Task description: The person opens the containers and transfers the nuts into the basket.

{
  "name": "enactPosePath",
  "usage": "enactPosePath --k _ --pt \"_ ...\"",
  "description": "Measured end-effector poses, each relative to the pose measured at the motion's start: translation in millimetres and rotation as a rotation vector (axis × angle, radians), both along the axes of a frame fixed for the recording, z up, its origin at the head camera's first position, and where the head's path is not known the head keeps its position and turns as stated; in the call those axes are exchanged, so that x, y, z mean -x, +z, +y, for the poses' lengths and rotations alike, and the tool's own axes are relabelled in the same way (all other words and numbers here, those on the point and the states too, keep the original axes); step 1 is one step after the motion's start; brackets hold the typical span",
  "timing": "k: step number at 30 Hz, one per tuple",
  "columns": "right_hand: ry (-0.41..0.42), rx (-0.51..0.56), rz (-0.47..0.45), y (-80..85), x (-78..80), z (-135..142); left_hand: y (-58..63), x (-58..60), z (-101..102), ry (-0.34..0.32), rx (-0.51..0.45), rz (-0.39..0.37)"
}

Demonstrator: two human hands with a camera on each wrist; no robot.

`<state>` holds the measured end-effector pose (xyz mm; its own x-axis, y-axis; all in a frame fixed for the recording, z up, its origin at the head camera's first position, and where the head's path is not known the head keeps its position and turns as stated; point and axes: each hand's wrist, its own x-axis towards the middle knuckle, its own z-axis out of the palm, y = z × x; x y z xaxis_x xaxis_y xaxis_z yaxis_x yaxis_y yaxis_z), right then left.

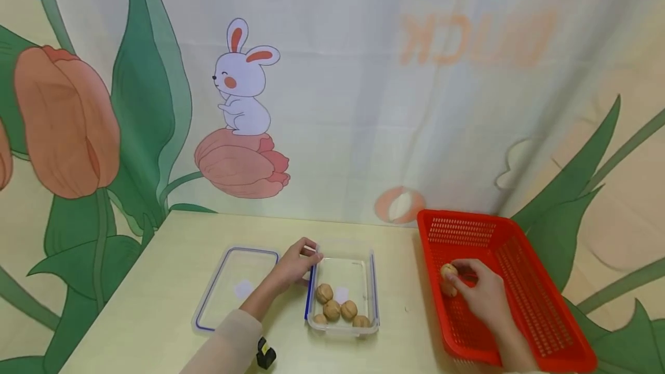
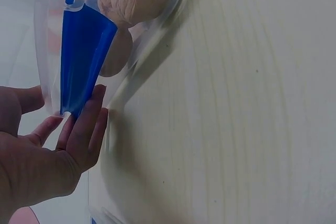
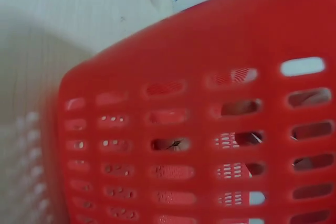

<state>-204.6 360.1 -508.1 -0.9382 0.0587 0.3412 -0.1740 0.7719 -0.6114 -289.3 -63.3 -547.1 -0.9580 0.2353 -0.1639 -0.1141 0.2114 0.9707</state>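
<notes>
A clear plastic food container [image 1: 343,275] with blue-edged sides stands on the table, several walnuts [image 1: 331,309] gathered at its near end. My left hand [image 1: 293,264] grips its far left corner. Seen from the left wrist, the thumb is on one side of the container and the fingers [image 2: 84,132] on the other, beside a blue side flap [image 2: 84,59]. Inside the red basket [image 1: 540,281], my right hand [image 1: 483,290] holds a walnut [image 1: 448,272] near the left wall. Another walnut [image 1: 448,289] shows just below it. The basket's slotted wall [image 3: 184,51] mostly hides this hand in the right wrist view.
Left of the container lies a flat clear lid [image 1: 236,287] with a blue seal. A small black object [image 1: 265,354] with a yellow mark sits by the left sleeve. Behind the table [image 1: 400,305] hangs a printed curtain [image 1: 332,103].
</notes>
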Motion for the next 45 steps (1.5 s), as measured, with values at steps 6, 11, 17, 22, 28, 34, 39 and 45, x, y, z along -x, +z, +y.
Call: enactPosePath --k 6,11,17,22,28,34,39,45 --pt "0.030 -0.012 -0.035 -0.3 2.3 -1.9 -0.7 2.1 -1.3 0.004 0.010 0.000" --pt "0.020 -0.021 -0.049 -0.6 3.8 -2.1 1.1 5.4 -2.3 -0.013 0.005 0.001" --pt "0.001 -0.047 -0.070 -1.2 2.2 -2.3 0.0 4.7 -2.2 -0.018 0.010 -0.004" --pt "0.009 -0.047 -0.076 -2.3 0.7 -1.9 -1.2 1.8 -1.7 -0.015 0.007 -0.003" --pt "0.014 -0.056 -0.066 -0.9 2.2 -1.0 -0.4 1.0 -1.1 -0.012 0.005 0.002" --pt "0.020 -0.067 -0.061 -1.8 1.8 -0.8 -2.1 1.6 -0.5 -0.012 0.012 -0.003" --pt "0.024 -0.057 -0.074 -2.3 0.3 -0.4 -2.6 1.1 -0.3 -0.011 0.007 -0.002" --pt "0.019 -0.059 -0.076 -2.6 1.3 0.2 -3.3 1.0 0.5 -0.006 0.015 -0.004"
